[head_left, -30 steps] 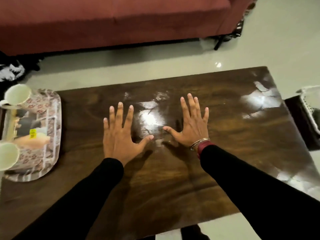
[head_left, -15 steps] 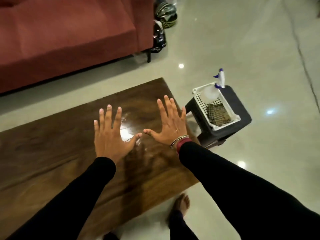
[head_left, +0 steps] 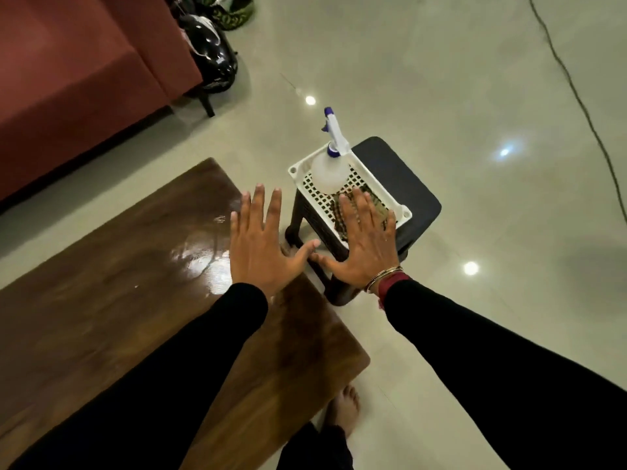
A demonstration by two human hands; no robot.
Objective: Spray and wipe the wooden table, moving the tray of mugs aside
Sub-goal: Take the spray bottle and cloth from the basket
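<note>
Both arms out; left hand (head_left: 259,247), right hand (head_left: 364,245) flat, fingers (head_left: 257,206) spread.

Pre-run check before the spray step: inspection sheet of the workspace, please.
Surface: wooden table, glossy with glare; one end in view.
Job's things: spray bottle stands in white basket on dark stool; checked cloth beside it; tray of mugs not in view.
Clutter: helmet beside red sofa.
Grippers: left hand open over table end; right hand open over cloth, contact unclear.
Cables: one dark cable, far right.
Surroundings: pale floor; bare foot beside table.
</note>
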